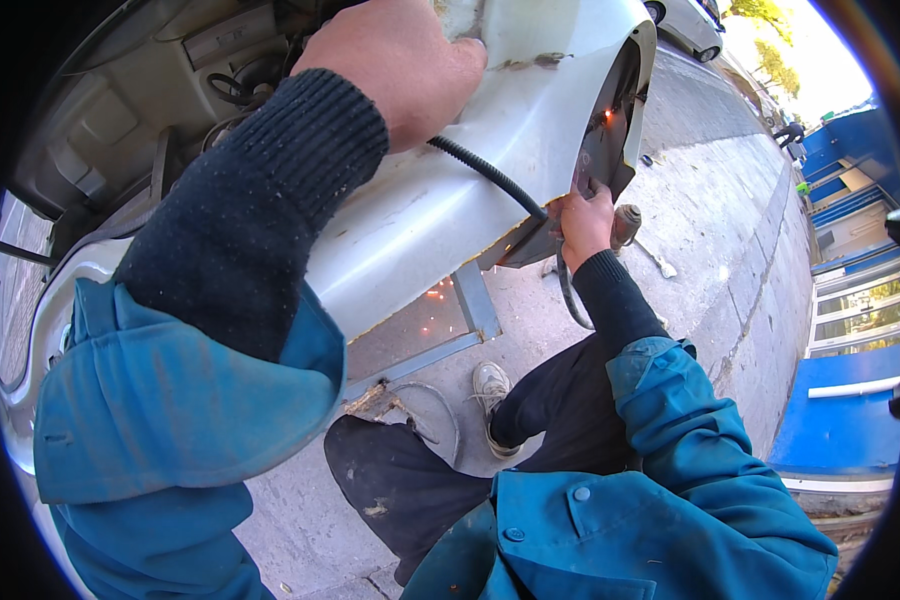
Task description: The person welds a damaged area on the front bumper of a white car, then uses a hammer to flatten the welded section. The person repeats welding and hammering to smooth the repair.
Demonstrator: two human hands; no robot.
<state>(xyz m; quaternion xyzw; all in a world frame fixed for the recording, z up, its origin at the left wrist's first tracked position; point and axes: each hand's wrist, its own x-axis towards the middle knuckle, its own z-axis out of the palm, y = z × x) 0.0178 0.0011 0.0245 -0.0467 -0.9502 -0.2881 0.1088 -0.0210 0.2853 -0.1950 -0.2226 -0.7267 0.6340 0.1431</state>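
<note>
A white car fender [410, 250], scuffed and rust-edged, curves across the upper middle. My left hand [395, 65] is closed at the fender's upper edge beside the engine bay; its fingertips and whatever they hold are hidden. Below its wrist a black corrugated hose [485, 175] crosses the fender and ends beside my right hand. At the wheel arch opening my right hand [585, 218] is closed round a mostly hidden torch-like tool, with a black cable [573, 300] looping down below the hand. Bright sparks [608, 116] glow inside the arch above it, and more fall below the fender.
A grey steel frame [477, 300] stands under the fender. A rusty cylindrical object [625, 227] is just right of my right hand. The open engine bay [100, 150] lies left. A white car [688, 25] and blue structures [840, 410] are farther off. My shoe [491, 390] rests on concrete.
</note>
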